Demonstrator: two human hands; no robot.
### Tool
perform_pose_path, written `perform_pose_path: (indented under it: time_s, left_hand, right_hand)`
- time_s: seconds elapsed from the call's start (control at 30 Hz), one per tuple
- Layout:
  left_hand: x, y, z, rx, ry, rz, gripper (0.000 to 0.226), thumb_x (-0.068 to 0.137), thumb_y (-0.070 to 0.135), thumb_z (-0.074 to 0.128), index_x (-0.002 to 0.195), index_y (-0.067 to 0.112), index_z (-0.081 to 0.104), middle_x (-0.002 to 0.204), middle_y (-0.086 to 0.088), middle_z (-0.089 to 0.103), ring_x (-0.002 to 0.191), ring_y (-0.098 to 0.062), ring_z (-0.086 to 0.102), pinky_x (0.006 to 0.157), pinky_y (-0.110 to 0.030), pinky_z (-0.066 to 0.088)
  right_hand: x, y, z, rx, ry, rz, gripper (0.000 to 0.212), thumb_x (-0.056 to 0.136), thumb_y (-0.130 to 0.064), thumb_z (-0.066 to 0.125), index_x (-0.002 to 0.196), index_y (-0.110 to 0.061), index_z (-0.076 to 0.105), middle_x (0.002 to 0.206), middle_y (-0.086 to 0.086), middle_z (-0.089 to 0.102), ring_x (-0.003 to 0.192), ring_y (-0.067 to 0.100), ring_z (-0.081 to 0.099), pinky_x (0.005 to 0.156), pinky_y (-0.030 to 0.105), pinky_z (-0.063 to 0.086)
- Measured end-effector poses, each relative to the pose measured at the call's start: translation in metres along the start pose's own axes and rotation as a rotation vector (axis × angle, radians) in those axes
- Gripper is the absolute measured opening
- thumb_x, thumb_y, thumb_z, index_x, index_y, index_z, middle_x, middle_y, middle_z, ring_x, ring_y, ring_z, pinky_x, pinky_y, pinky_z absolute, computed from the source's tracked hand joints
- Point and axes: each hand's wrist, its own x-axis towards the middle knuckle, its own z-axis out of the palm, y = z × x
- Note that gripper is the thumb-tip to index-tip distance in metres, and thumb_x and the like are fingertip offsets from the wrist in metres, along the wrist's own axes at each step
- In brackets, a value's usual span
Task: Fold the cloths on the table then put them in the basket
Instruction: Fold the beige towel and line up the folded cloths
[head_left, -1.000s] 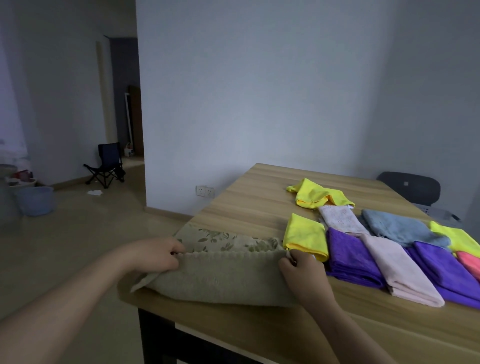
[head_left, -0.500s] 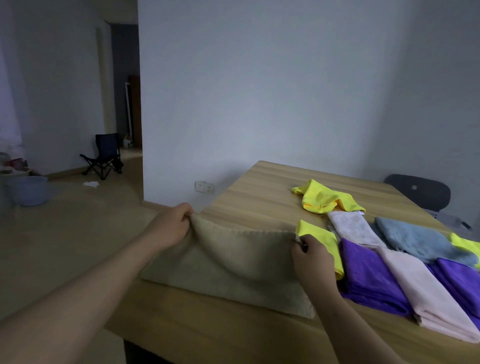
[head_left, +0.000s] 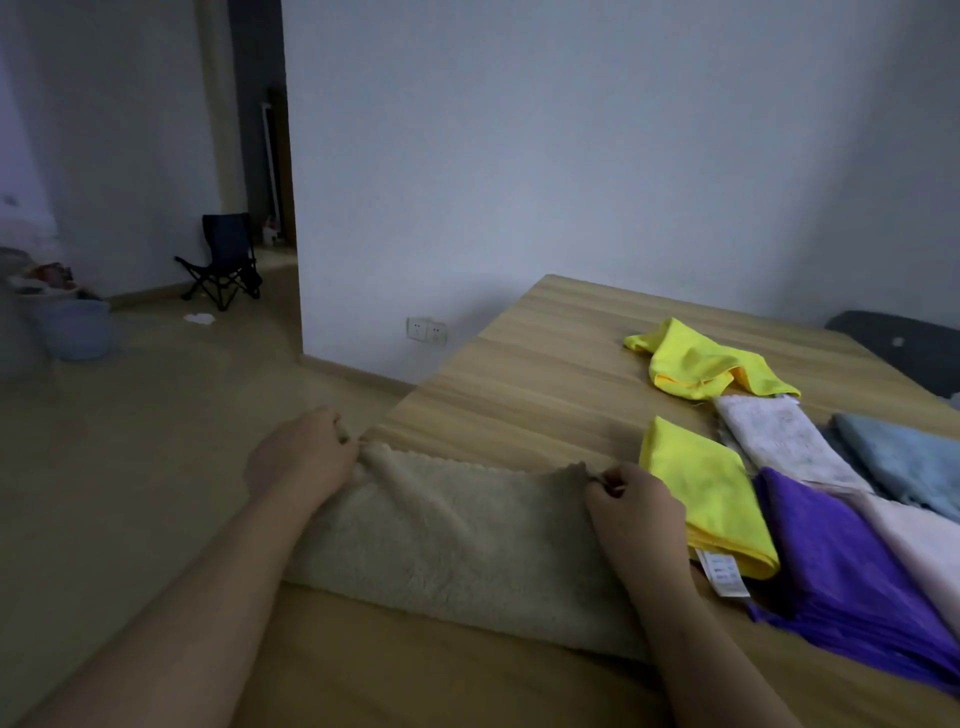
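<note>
Left hand and right hand each pinch a far corner of the beige fleece cloth lying folded on the table corner, apparently mid-fold; next likely needs a crosswise fold.

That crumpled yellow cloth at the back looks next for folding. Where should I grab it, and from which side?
Probably pinch the crumpled yellow cloth at its pointed left corner, reaching in from the left across the table. That corner sticks out free and flat, while its right end lies bunched beside the pale pink cloth.
</note>
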Motion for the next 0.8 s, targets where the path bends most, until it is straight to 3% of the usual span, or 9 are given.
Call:
perform_pose_path:
  time_s: [0.07,0.2,0.3,0.4,0.43,0.5,0.6,0.7,0.8]
  left_hand:
    - [0.0,0.001,0.006,-0.06,0.058,0.005,0.028,0.091,0.038,0.051,0.108,0.017,0.058,0.104,-0.003,0.061,0.084,-0.019,0.053,0.067,-0.028,0.035]
    - [0.006,-0.002,0.012,-0.155,0.074,0.083,0.023,0.09,0.032,0.053,0.076,0.014,0.051,0.079,-0.003,0.057,0.066,-0.016,0.048,0.054,-0.029,0.031]
    - [0.008,-0.004,0.014,-0.248,-0.026,0.026,0.023,0.089,0.03,0.054,0.074,0.013,0.05,0.079,-0.003,0.056,0.072,-0.019,0.051,0.058,-0.031,0.033]
    - [0.007,-0.005,0.009,-0.376,-0.169,-0.092,0.035,0.088,0.039,0.057,0.111,0.013,0.057,0.116,-0.007,0.058,0.101,-0.024,0.054,0.079,-0.035,0.042]
    - [0.006,-0.005,0.008,-0.423,-0.192,-0.125,0.053,0.087,0.041,0.059,0.129,0.011,0.048,0.132,-0.01,0.051,0.116,-0.027,0.049,0.091,-0.037,0.04]
    - [0.004,-0.004,0.006,-0.529,-0.188,-0.151,0.073,0.084,0.039,0.065,0.142,0.007,0.034,0.145,-0.012,0.039,0.129,-0.029,0.04,0.098,-0.036,0.035]
    - [0.005,-0.007,0.006,-0.65,-0.16,-0.183,0.066,0.079,0.029,0.072,0.134,0.005,0.046,0.135,-0.012,0.05,0.104,-0.022,0.053,0.082,-0.027,0.036]
    - [0.006,-0.013,0.006,-0.731,-0.17,-0.226,0.057,0.075,0.022,0.076,0.124,0.003,0.055,0.112,-0.006,0.059,0.07,-0.007,0.046,0.061,-0.021,0.035]
    - [0.008,-0.017,0.003,-0.778,-0.159,-0.254,0.063,0.073,0.018,0.077,0.128,0.0,0.051,0.118,-0.007,0.057,0.082,-0.016,0.05,0.076,-0.025,0.039]
  right_hand:
    - [0.003,0.0,0.002,-0.013,0.009,0.007,0.015,0.09,-0.021,0.051,0.08,-0.012,0.059,0.068,-0.001,0.054,0.06,0.008,0.044,0.051,0.027,0.032]
    - [0.005,0.002,0.007,-0.037,0.044,0.025,0.019,0.09,-0.022,0.049,0.073,-0.015,0.052,0.065,0.0,0.054,0.059,0.014,0.047,0.048,0.027,0.029]
    - [0.002,0.008,0.01,-0.1,0.046,-0.021,0.019,0.089,-0.022,0.052,0.072,-0.014,0.052,0.067,0.001,0.054,0.065,0.018,0.051,0.051,0.03,0.033]
    - [0.002,0.011,0.012,-0.243,0.014,-0.077,0.014,0.088,-0.024,0.054,0.087,-0.012,0.06,0.088,0.006,0.061,0.088,0.028,0.055,0.07,0.031,0.038]
    - [0.002,0.011,0.012,-0.271,0.016,-0.083,0.015,0.089,-0.025,0.053,0.09,-0.012,0.06,0.093,0.006,0.062,0.092,0.028,0.054,0.074,0.031,0.037]
    - [0.002,0.011,0.012,-0.287,0.018,-0.072,0.015,0.089,-0.028,0.052,0.092,-0.015,0.058,0.098,0.005,0.062,0.095,0.028,0.053,0.076,0.031,0.033]
    - [0.004,0.014,0.014,-0.3,0.003,-0.046,0.017,0.09,-0.03,0.051,0.097,-0.017,0.058,0.104,0.004,0.062,0.101,0.028,0.052,0.082,0.032,0.034]
    - [0.007,0.014,0.015,-0.323,-0.022,-0.019,0.026,0.089,-0.033,0.051,0.11,-0.019,0.058,0.114,0.005,0.057,0.109,0.028,0.048,0.087,0.032,0.035]
    - [0.008,0.009,0.012,-0.321,-0.047,0.023,0.031,0.089,-0.035,0.05,0.118,-0.025,0.056,0.119,0.005,0.055,0.114,0.03,0.044,0.09,0.035,0.036]
